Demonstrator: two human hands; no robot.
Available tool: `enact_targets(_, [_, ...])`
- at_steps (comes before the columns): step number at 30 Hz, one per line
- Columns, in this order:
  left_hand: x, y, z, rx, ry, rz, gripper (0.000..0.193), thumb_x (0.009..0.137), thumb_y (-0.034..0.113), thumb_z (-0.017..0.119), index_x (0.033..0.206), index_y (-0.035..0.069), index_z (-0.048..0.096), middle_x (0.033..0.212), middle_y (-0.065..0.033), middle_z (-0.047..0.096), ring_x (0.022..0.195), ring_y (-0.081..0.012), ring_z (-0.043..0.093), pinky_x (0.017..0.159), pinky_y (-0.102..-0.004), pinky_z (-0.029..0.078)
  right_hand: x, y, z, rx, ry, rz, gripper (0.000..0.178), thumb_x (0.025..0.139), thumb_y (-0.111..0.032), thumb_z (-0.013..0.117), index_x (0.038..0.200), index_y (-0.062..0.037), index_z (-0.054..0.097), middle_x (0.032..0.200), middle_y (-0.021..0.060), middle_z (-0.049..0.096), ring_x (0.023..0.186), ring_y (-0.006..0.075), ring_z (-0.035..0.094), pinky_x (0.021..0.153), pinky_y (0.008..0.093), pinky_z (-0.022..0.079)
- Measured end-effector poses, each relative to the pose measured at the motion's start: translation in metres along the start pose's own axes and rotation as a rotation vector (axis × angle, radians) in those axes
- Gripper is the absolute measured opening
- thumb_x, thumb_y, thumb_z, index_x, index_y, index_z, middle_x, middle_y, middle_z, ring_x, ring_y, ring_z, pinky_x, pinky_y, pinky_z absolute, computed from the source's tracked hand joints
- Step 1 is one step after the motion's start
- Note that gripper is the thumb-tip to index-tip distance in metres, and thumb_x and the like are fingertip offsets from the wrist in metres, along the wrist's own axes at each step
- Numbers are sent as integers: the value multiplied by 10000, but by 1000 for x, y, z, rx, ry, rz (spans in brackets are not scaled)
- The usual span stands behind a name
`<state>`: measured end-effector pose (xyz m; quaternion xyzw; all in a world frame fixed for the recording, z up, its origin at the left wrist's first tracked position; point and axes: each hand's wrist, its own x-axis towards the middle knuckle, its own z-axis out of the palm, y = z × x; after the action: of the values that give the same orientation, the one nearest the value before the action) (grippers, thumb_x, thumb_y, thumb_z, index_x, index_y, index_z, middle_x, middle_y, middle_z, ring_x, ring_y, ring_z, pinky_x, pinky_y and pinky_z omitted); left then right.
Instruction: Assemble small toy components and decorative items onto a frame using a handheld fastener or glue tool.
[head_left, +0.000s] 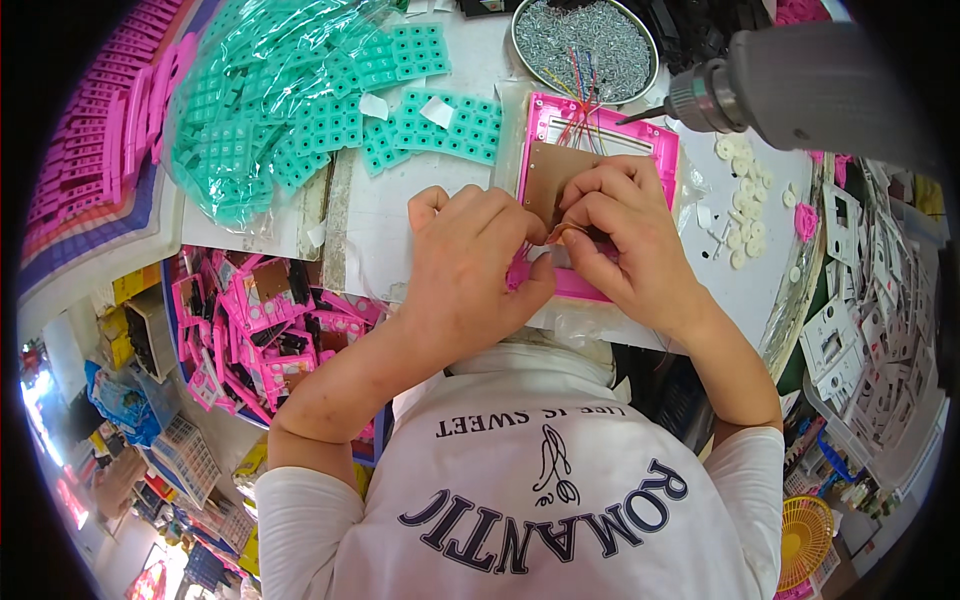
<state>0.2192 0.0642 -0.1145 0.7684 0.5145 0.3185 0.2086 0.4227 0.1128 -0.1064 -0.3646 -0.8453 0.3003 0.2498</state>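
A pink plastic casing (664,152) lies on the bench in front of me, with a brown circuit board (552,168) set in it. Thin coloured wires (584,88) rise from its far side. My right hand (632,238) rests over the board, thumb and forefinger pinching a small thin brownish piece (564,230). Close beside it, my left hand (470,250) is closed at the casing's left side, thumb and forefinger near the same piece. What the left fingertips grip is hidden behind them.
A power screwdriver (800,95) hangs at the upper right near a round bowl (655,62) of screws. Turquoise keypads (450,128) lie left, partly bagged. White round parts (742,200) are scattered right. Below the left edge, a bin holds pink casings (265,300). White plates (835,340) fill the far right.
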Motion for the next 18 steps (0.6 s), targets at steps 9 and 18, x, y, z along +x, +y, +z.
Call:
enact_targets(9, [1,-2,2,-19,13,2,168,738,82,728,864,134,630,832,5,592,793,-201,559,785,-406,295,-2,3,1,-13,10,-7,114,806,-114,715,857,-42,643,1022,52,630,1079,320,502,907,409,449])
enact_targets(18, [0,-1,-1,-333,-50,-139,112,791,59,722,870,108,660,799,-1,611,773,-186,593,787,-373,336,-10,-7,4,-209,181,-179,248,737,-68,769,969,-75,681,984,59,634,935,319,559,841,390,466])
